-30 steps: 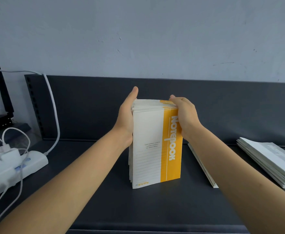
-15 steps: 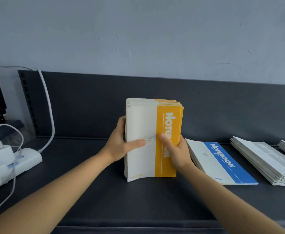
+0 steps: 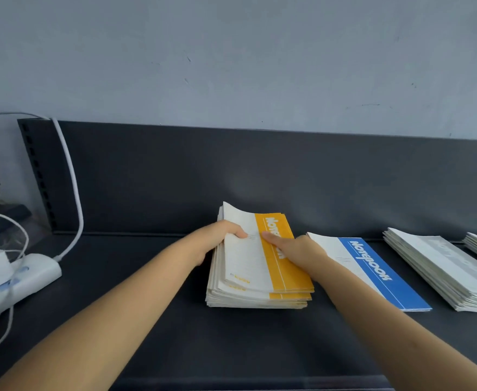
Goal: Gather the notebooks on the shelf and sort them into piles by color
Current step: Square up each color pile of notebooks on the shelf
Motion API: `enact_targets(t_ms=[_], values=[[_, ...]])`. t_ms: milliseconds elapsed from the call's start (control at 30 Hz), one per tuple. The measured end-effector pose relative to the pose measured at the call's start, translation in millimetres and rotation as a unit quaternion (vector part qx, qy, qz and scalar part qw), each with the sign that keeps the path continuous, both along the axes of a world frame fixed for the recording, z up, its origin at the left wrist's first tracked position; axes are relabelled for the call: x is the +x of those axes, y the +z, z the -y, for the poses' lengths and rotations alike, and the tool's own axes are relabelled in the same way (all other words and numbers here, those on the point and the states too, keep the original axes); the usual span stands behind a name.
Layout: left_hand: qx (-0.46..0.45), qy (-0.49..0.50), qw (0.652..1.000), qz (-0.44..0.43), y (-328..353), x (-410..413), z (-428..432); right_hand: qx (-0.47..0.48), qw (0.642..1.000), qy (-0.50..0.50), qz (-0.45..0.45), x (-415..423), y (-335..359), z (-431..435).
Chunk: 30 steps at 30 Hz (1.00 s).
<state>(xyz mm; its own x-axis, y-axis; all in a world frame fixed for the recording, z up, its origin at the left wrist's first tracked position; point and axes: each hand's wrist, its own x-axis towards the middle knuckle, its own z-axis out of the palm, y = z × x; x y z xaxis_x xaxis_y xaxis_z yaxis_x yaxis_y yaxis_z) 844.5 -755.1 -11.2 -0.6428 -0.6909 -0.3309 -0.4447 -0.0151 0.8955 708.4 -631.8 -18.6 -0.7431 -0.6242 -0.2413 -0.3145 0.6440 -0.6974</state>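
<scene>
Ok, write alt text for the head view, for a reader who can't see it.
The person's left hand and right hand grip a stack of yellow notebooks by its sides, thumbs on the top cover, on a dark shelf. To its right lie a blue notebook and grey piles; a white power strip sits far left.

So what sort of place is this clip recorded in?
Likely a shop or stockroom: a dark metal shelf with a slotted upright, identical notebooks in a yellow pile, blue pile and grey pile, a power strip alongside.
</scene>
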Motion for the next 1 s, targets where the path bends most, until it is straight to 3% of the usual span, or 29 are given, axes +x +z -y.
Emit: enact_targets(t_ms=[100,333,600,800,1000], values=[[-0.037,0.005,0.998,0.048,-0.2,-3.3,6.2,0.038,0.995,-0.001,-0.094,-5.2,4.5,2.4],[-0.045,0.013,0.999,0.015,12.4,-1.1,5.2,-0.018,0.998,0.018,0.060,-6.8,27.8,-5.1],[-0.023,0.025,0.999,-0.036,29.1,-4.2,-10.6,0.029,0.998,0.029,0.054,2.3,33.8,2.6],[0.070,0.002,0.995,-0.067,21.2,-0.1,-11.4,0.008,0.997,0.017,0.077,1.4,35.0,-1.6],[0.064,0.009,0.987,-0.145,49.2,16.3,-4.3,-0.084,0.994,-0.015,0.066,-3.9,49.4,-5.8]])
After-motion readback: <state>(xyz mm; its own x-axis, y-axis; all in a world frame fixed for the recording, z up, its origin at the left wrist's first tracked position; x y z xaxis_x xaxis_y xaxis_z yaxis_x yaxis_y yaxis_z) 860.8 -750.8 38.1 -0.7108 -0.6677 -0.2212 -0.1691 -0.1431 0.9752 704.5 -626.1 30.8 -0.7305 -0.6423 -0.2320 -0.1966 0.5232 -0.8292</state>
